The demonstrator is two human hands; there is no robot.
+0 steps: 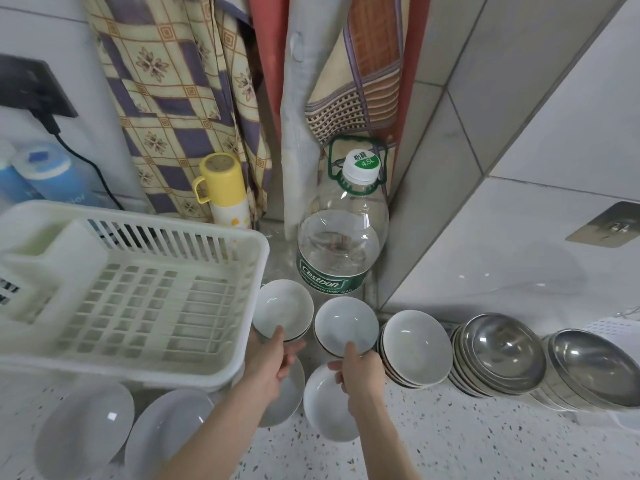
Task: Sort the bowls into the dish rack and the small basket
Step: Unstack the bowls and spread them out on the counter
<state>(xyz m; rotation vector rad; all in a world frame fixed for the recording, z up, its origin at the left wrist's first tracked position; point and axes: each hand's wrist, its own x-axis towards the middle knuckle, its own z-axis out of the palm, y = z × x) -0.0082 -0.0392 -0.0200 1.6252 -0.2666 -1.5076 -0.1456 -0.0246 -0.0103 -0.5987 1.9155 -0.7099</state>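
Observation:
A white plastic dish rack (145,365) stands empty at the left. My left hand (270,362) grips the near rim of a small white bowl (282,304) just right of the rack. My right hand (360,372) grips the near rim of a second white bowl (343,320) beside it. More white bowls lie below the hands (325,407), and a stack of white bowls (415,348) leans at the right. Two stacks of steel bowls (502,355) (595,368) lean further right. A white small basket (620,330) shows partly behind them.
A large clear water bottle (341,244) stands behind the bowls. A yellow flask (223,188) and blue bottles (48,174) stand at the back wall. Two white plates (86,427) (169,431) lie at the rack's near edge. A tiled wall (519,168) runs along the right.

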